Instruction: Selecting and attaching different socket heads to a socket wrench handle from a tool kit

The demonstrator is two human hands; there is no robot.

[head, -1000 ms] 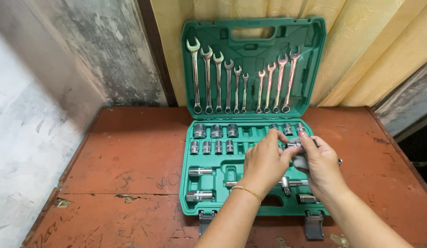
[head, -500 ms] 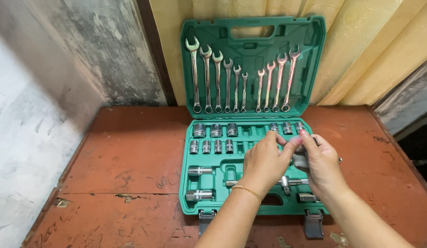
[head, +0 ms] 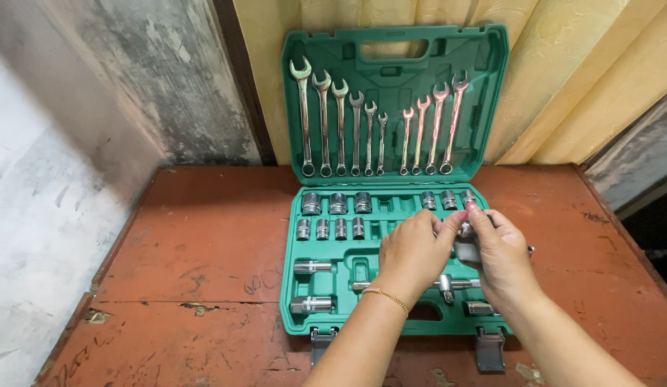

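Both hands [head: 455, 247] over the right half of the green case [head: 348, 283], fingers pinching one small socket [head: 465, 229]. Most slots already filled, a few middle ones bare.

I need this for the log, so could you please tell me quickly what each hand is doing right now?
Left hand: fingers curled and pinched at a small metal part; grip partly hidden.
Right hand: closed on the same metal part, over the tool case.
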